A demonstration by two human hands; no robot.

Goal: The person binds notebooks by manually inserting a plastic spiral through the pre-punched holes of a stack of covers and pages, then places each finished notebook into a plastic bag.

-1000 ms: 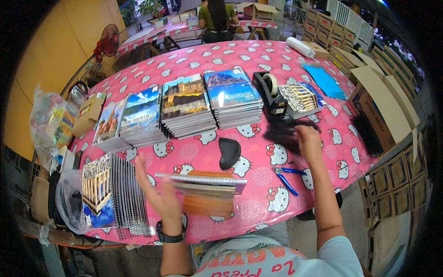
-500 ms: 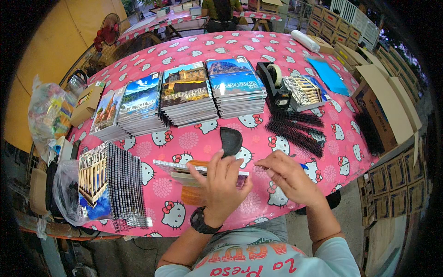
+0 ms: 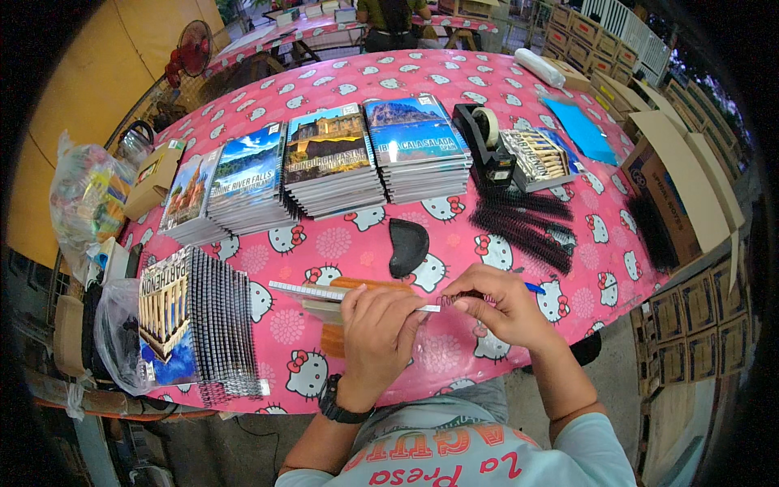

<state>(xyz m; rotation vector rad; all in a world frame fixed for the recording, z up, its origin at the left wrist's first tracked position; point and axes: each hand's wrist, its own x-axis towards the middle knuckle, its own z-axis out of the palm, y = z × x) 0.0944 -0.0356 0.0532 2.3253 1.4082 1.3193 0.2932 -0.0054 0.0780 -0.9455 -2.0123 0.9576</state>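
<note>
We hold a notebook [image 3: 324,299] just above the near edge of the pink cartoon-print table [image 3: 519,89], its punched edge facing us. Our left hand [image 3: 377,333] covers its right half, fingers closed around it, so we cannot make out the cover beneath; only an orange strip shows past the knuckles. Our right hand [image 3: 495,304] pinches something thin and dark at the notebook's right end; it looks like a black spiral coil, but the fingers hide most of it. A blue pen [image 3: 534,287] peeks out behind that hand, mostly covered. The loose black coils [image 3: 519,223] lie well apart, beyond the right hand, beside the tape dispenser [image 3: 485,146]. The stacks of covers [image 3: 333,166] sit across the table's middle, and a row of bound notebooks [image 3: 195,325] stands at our left. Compared with half a second ago, both hands sit in nearly the same place, the right one drawn slightly closer to the notebook's end.
</note>
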